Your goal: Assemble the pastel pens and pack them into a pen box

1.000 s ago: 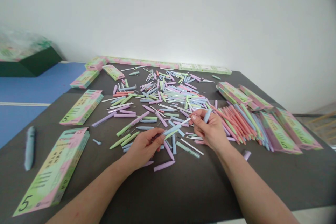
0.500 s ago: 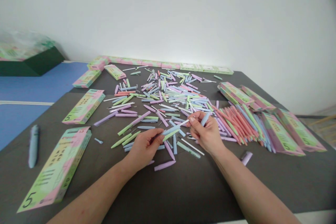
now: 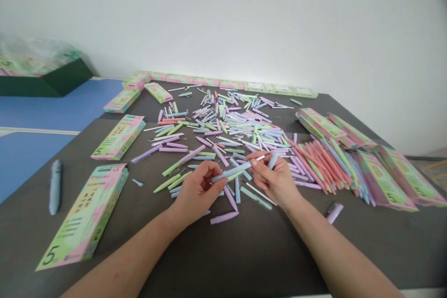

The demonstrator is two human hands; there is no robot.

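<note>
My left hand (image 3: 199,187) pinches a light blue pen barrel (image 3: 233,170) between thumb and fingers, above the loose pen parts. The barrel tilts up to the right and reaches the fingertips of my right hand (image 3: 274,178). Those fingers are closed on a thin white refill (image 3: 260,158) at the barrel's right end; how deep it sits inside is hidden. A second light blue pen piece (image 3: 273,160) sticks up from the same hand. Below the hands lie a white refill (image 3: 261,194), a pale green barrel (image 3: 256,198) and a purple pen piece (image 3: 224,218).
A heap of pastel pen parts (image 3: 240,121) spreads over the dark table (image 3: 223,260). Coral pens (image 3: 319,165) lie in rows at right beside printed boxes (image 3: 384,179). More boxes stand at left (image 3: 84,214) and along the wall (image 3: 206,81). A blue pen piece (image 3: 55,187) lies far left.
The blue barrel has moved closer to my right fingers, and the white length between them no longer shows. My left fingers have lifted slightly. The whole view has shifted a little.
</note>
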